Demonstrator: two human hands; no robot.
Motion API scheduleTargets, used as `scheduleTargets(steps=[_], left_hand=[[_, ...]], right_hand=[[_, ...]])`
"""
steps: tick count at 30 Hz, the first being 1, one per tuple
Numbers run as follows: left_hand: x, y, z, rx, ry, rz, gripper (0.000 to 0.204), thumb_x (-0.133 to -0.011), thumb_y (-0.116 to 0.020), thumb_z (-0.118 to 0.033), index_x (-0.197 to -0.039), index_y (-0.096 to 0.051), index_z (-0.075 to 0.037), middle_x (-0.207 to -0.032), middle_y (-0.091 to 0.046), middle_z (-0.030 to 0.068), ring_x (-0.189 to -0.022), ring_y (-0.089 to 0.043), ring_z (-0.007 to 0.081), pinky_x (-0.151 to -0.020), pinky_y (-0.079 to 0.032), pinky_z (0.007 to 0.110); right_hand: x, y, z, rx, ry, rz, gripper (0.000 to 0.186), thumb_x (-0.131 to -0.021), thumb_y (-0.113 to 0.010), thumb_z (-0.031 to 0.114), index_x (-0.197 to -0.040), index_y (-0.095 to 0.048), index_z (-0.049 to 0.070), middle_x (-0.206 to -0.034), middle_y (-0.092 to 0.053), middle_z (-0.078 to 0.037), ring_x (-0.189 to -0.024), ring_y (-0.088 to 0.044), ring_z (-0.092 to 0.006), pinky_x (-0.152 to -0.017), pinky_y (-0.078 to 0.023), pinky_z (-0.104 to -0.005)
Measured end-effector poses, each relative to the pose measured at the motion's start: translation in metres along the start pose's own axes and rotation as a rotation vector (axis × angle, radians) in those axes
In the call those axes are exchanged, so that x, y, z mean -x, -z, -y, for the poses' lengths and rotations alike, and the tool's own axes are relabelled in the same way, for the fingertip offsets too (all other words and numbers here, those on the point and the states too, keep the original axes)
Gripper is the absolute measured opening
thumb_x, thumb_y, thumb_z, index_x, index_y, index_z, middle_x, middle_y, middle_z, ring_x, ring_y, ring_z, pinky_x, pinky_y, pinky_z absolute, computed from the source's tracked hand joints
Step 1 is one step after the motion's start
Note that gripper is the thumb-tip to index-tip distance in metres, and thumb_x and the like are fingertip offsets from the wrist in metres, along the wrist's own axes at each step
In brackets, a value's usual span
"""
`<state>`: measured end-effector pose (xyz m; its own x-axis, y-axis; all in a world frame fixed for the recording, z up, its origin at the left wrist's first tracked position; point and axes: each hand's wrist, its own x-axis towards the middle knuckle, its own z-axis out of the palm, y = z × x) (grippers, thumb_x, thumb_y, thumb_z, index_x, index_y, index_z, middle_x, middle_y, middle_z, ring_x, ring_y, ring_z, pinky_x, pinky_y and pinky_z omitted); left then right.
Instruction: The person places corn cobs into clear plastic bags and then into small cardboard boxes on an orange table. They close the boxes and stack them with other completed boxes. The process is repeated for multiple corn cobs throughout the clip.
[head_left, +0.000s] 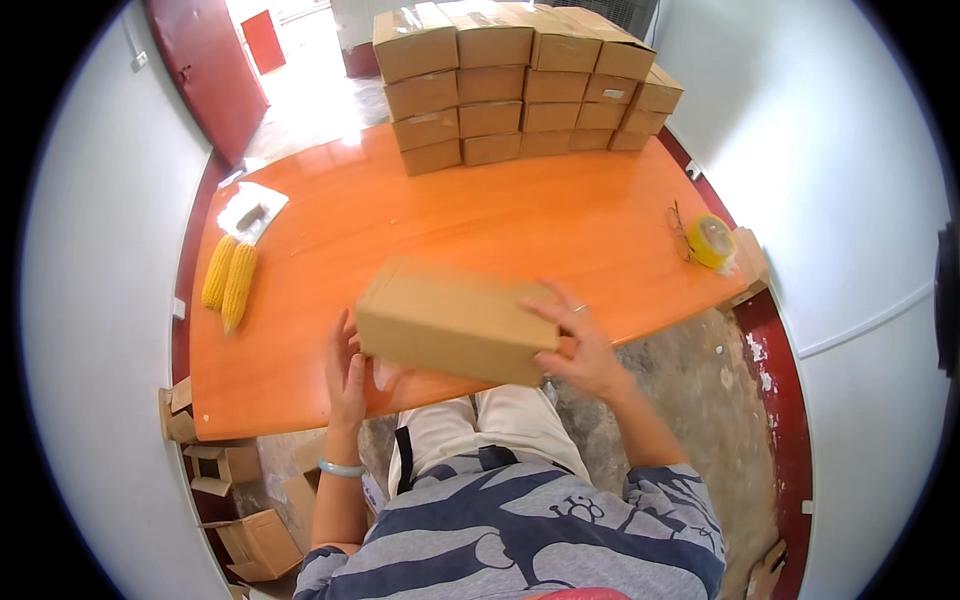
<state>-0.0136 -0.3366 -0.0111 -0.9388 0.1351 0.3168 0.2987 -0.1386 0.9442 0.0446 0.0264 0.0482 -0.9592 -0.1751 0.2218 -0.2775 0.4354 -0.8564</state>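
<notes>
A closed brown cardboard box (450,315) is tilted over the near edge of the table, slightly blurred. My right hand (580,350) grips its right end, thumb on the near side and fingers over the top. At the opposite end, my left hand (346,375) steadies the box, fingers pointing up along that end and thumb at the lower corner. Part of the left fingers is hidden behind the box. The orange table (330,220) spreads out beneath and beyond it.
Stacked cardboard boxes (490,80) stand at the table's far side. Two corn cobs (237,285) lie left, near a white sheet (252,212) with a small dark item. At the right are a yellow tape roll (711,241) and eyeglasses (680,232). Open cartons (258,545) sit on the floor.
</notes>
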Motion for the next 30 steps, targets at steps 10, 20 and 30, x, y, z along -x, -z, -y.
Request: scheduleTargets(steps=[10,20,30], left_hand=[[-0.001,-0.011,0.005,-0.404,0.06,0.004,0.058,-0.093,-0.064,0.005,-0.148,-0.047,0.0,-0.121,-0.066,0.0158,-0.11,-0.068,0.0234,-0.098,-0.055,0.035],[-0.004,-0.014,0.005,-0.532,0.024,-0.022,0.041,-0.09,-0.066,0.006,-0.131,-0.061,0.002,-0.111,-0.071,0.0143,-0.101,-0.072,0.0222,-0.091,-0.058,0.034],[-0.005,-0.019,0.003,-0.516,0.048,-0.026,0.033,-0.092,-0.059,0.012,-0.123,-0.063,0.003,-0.113,-0.064,0.013,-0.106,-0.07,0.0225,-0.09,-0.058,0.032]], right_hand=[[-0.047,0.179,0.027,-0.008,0.219,-0.926,0.051,-0.104,-0.06,0.02,-0.151,-0.048,0.005,-0.144,-0.056,-0.009,-0.122,-0.058,-0.0164,-0.096,-0.052,-0.0281],[-0.16,0.329,-0.014,-0.135,0.066,-1.1,0.065,-0.092,-0.078,0.037,-0.144,-0.055,0.005,-0.143,-0.054,-0.013,-0.122,-0.06,-0.0247,-0.095,-0.058,-0.0378],[-0.218,0.348,-0.038,-0.673,-0.15,-1.037,0.08,-0.099,-0.056,0.059,-0.157,-0.03,0.011,-0.152,-0.038,-0.02,-0.129,-0.051,-0.0463,-0.095,-0.06,-0.0432]])
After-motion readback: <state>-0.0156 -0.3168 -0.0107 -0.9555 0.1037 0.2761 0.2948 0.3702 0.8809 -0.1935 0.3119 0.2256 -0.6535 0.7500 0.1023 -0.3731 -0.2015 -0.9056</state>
